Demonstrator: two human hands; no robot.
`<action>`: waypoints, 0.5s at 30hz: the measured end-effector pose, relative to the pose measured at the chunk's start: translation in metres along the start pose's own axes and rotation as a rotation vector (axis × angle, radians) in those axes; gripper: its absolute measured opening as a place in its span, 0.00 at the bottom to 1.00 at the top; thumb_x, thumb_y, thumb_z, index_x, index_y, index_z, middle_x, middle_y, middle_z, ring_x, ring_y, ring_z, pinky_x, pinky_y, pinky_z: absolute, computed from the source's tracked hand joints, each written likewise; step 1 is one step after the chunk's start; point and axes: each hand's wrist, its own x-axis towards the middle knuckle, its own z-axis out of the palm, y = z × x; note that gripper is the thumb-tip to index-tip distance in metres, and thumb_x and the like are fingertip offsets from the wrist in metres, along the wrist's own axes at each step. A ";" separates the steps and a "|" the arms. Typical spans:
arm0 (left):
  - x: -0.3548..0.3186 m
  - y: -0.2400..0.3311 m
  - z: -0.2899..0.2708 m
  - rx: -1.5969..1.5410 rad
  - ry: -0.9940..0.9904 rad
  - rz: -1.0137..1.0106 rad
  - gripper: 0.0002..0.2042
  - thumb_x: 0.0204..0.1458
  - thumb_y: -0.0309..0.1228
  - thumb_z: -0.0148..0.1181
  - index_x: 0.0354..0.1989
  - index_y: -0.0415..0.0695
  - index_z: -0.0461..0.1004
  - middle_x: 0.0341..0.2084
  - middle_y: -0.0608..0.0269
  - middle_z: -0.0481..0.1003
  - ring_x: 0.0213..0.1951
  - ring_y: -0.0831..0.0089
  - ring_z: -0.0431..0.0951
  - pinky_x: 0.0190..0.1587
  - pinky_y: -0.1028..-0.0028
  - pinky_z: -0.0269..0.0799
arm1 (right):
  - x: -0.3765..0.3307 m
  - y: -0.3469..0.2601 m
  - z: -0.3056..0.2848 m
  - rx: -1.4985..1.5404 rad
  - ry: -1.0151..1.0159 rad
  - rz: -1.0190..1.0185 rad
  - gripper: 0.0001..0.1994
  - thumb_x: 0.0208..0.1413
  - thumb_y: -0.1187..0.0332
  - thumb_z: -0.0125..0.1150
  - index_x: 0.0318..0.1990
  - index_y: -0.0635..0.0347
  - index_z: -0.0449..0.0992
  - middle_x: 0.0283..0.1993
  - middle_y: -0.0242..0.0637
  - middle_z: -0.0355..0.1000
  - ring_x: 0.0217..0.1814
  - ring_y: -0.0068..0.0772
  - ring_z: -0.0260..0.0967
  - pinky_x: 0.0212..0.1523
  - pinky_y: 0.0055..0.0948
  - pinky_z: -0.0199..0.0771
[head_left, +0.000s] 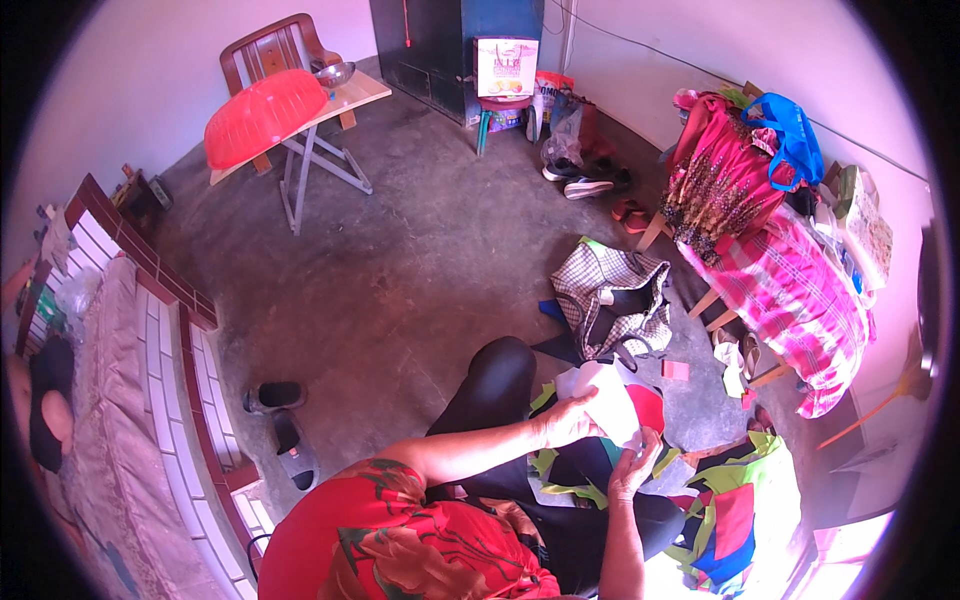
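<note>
From the head view, we're on a grey concrete floor (400, 205), a folding table (362, 93) at the far left with a red domed cover (265, 118) and a metal bowl (335, 74) on it. Over on the right, a pink checked cloth (790, 280) hangs over furniture, and a checked bag (600, 285) slumps on the floor ahead of the knees.

Now to the action, down at the lap! The left hand (568, 423) has the white piece (608, 402) pinched along its near left side, fingers closed. The right hand (630, 470) comes in underneath, fingertips apparently closed on the lower end, so the white piece is held up between both, over the lap. Paper or cloth? Can't tell. A red piece (649, 408) sits just beside the right fingertips; whether that hand grips it too, I can't say.

And the progress? The white piece is picked up, not yet laid down. Coloured scraps (730, 530) in green, red and blue lie heaped by the right knee, apparently loose and left unhandled. I'd call it mid-handling; no finished item can be made out among them.
</note>
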 end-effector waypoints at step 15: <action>-0.001 0.026 -0.028 0.443 0.297 0.108 0.18 0.60 0.42 0.49 0.53 0.45 0.65 0.40 0.57 0.75 0.43 0.62 0.77 0.38 0.60 0.77 | -0.001 -0.009 -0.004 -0.095 -0.195 0.025 0.12 0.42 0.78 0.58 0.38 0.60 0.69 0.34 0.44 0.69 0.38 0.51 0.70 0.39 0.40 0.69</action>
